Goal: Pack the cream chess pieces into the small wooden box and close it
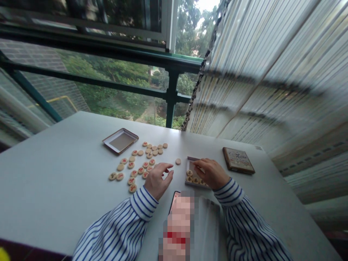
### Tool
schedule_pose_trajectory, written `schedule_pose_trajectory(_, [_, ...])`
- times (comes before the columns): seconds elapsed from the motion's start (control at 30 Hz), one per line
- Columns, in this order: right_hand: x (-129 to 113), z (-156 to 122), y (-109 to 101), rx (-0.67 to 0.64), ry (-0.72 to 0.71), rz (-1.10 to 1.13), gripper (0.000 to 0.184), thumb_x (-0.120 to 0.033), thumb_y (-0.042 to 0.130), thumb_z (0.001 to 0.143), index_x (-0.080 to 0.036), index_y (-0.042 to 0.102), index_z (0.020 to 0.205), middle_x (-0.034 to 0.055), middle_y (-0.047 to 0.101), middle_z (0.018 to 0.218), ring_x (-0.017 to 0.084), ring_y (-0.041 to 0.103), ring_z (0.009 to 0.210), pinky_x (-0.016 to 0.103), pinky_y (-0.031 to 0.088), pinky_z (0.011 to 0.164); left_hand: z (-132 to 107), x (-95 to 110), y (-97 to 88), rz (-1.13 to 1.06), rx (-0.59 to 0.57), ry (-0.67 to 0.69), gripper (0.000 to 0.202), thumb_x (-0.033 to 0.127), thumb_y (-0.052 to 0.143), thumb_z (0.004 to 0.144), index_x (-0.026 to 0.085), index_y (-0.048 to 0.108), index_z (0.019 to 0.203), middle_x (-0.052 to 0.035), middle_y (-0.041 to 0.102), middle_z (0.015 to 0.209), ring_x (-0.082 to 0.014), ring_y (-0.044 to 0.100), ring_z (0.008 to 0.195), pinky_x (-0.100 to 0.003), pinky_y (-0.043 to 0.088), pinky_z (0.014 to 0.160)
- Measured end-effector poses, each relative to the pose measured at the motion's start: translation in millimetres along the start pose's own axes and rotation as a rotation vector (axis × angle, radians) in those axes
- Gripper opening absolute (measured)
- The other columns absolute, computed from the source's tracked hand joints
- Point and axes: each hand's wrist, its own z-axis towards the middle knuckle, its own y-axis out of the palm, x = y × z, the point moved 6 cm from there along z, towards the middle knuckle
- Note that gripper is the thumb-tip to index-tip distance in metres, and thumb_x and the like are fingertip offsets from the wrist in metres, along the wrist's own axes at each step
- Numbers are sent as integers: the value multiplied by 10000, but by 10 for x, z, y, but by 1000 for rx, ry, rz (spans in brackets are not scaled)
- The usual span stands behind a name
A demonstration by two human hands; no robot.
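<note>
My left hand (160,180) hovers over the white table beside the loose pieces, thumb and index finger apart, with nothing visible between them. Several round xiangqi pieces (140,170) lie spread left of it, some showing red characters, others plain. A single plain piece (178,161) sits between my hands. Over a shallow open box (187,164), my right hand (210,173) has its fingers drawn together and pointing down; whatever they pinch is hidden. Inside the box, pieces with dark characters (195,180) line the near side, partly covered by that hand.
An upturned box lid (121,140) lies at the back left of the table (67,174). A closed decorated box (238,160) is at the right. In front of me are a phone (176,197), mostly pixelated, and a clear plastic item (209,224). A pleated curtain (252,72) hangs behind.
</note>
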Motion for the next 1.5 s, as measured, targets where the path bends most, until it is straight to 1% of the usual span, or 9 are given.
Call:
schedule_pose_trajectory(0.13, [37, -13, 137, -84, -17, -18, 211, -225, 490, 807, -206, 620, 972, 52, 655, 918, 162, 580, 859, 262, 389, 753, -47, 54, 177, -19, -73, 32, 177, 164, 519, 755, 155, 571, 924, -47, 622, 829, -129, 585, 698, -243, 491, 578])
schedule_pose_trajectory(0.23, [42, -1, 234, -124, -20, -3, 215, -235, 493, 812, -208, 619, 985, 58, 648, 950, 162, 576, 886, 257, 381, 767, -97, 71, 325, -30, -141, 51, 209, 155, 524, 746, 156, 563, 951, -54, 625, 871, -131, 586, 715, -257, 501, 620])
schedule_pose_trajectory(0.37, [8, 25, 296, -166, -46, -7, 217, -257, 475, 828, -223, 614, 991, 52, 639, 982, 168, 570, 903, 260, 376, 760, -132, 20, 417, -50, -187, 22, 218, 150, 524, 742, 150, 566, 956, -57, 628, 869, -135, 589, 729, -255, 500, 631])
schedule_pose_trajectory(0.5, [-21, 45, 318, -183, -75, -15, 209, -246, 481, 820, -221, 622, 972, 52, 639, 962, 170, 563, 900, 256, 370, 747, -143, -42, 431, -67, -206, -38, 216, 167, 518, 754, 149, 570, 964, -54, 631, 855, -129, 590, 716, -245, 498, 618])
schedule_pose_trajectory(0.6, [-25, 52, 333, -183, -85, 2, 215, -240, 485, 814, -223, 624, 978, 44, 637, 967, 168, 559, 905, 253, 368, 747, -155, -61, 434, -82, -213, -55, 215, 170, 514, 757, 143, 570, 962, -56, 631, 853, -126, 590, 715, -244, 500, 625])
schedule_pose_trajectory(0.77, [-35, 49, 341, -204, -104, 24, 212, -230, 479, 816, -224, 638, 956, 44, 642, 936, 154, 558, 896, 247, 366, 754, -162, -64, 431, -102, -208, -44, 216, 167, 512, 757, 149, 567, 965, -53, 631, 855, -123, 592, 718, -246, 506, 634])
schedule_pose_trajectory(1.17, [-51, 53, 313, -199, -99, 46, 194, -216, 485, 817, -231, 650, 918, 36, 650, 922, 154, 564, 889, 250, 371, 757, -159, -67, 442, -82, -210, -43, 218, 158, 519, 749, 151, 571, 960, -51, 635, 857, -127, 597, 723, -254, 507, 656])
schedule_pose_trajectory(1.3, [-44, 51, 322, -199, -98, 46, 201, -214, 482, 818, -233, 648, 928, 38, 648, 938, 156, 565, 890, 251, 374, 751, -167, -78, 445, -77, -216, -44, 225, 165, 520, 753, 150, 570, 972, -51, 636, 859, -128, 596, 735, -261, 502, 680])
schedule_pose_trajectory(1.5, [-42, 46, 325, -192, -95, 57, 213, -186, 489, 804, -223, 651, 938, 39, 649, 938, 155, 563, 907, 247, 374, 776, -162, -64, 434, -68, -210, -30, 219, 163, 519, 748, 156, 578, 959, -50, 643, 856, -128, 598, 718, -262, 504, 665])
